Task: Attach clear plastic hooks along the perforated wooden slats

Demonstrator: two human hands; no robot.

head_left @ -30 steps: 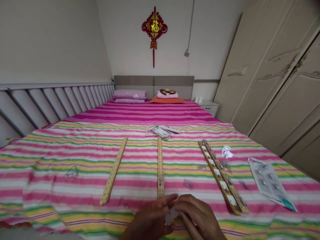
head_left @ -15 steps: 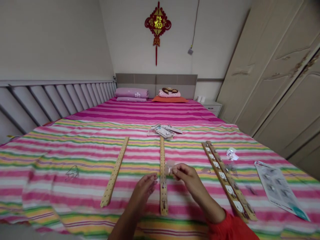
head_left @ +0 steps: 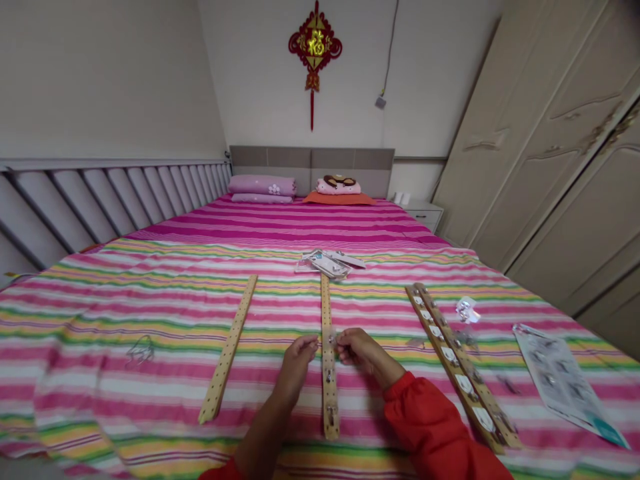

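Three perforated wooden strips lie lengthwise on a striped bedspread. My left hand [head_left: 297, 357] and my right hand [head_left: 357, 350] meet over the middle strip [head_left: 327, 313], about halfway along it, fingers pinched on a small clear-and-metal piece [head_left: 331, 339] pressed against the wood. Two small metal fittings sit on the same strip nearer to me. The left strip [head_left: 229, 347] is bare. The right strip pair [head_left: 457, 363] carries several white-backed metal hooks.
A pile of clear packets [head_left: 327, 262] lies at the far end of the middle strip. A printed sheet [head_left: 563, 380] and a small crumpled packet [head_left: 466, 309] lie at the right. Wardrobe doors [head_left: 555, 153] stand along the right, a slatted rail [head_left: 100, 200] on the left.
Both hands moved away from the near edge of the bed, out over the middle strip. They went from fumbling a small packet close to me to pinching a small piece onto the strip.
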